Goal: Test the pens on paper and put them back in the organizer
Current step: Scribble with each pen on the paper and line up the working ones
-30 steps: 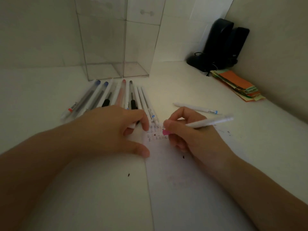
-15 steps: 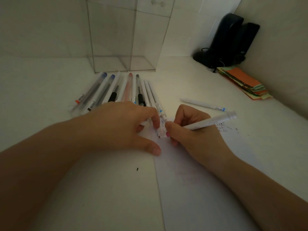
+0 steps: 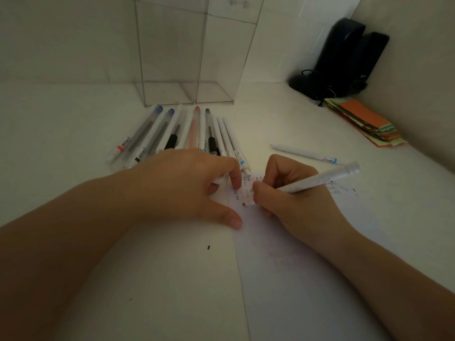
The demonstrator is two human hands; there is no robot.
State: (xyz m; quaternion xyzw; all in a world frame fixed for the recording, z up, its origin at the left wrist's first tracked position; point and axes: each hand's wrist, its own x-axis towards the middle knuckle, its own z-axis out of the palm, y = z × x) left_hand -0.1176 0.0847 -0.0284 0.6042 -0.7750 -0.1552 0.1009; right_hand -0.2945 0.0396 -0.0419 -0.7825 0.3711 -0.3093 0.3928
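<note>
Right hand [image 3: 293,200] grips white pen [image 3: 320,179], tip on paper [image 3: 307,279]; left hand [image 3: 182,185] presses paper's edge, fingers spread; remaining pens [image 3: 194,131] lie before clear organizer [image 3: 187,57].

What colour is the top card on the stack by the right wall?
Orange, head view.

You're at a desk in a study or office corner, dimly lit: a white desktop [image 3: 73,114] meets plain walls, a clear acrylic organizer [image 3: 187,70] stands at the back, a row of pens [image 3: 187,131] lies before it, coloured paper slips [image 3: 366,121] are stacked at right, beside two dark speakers [image 3: 344,57] with cables.
</note>
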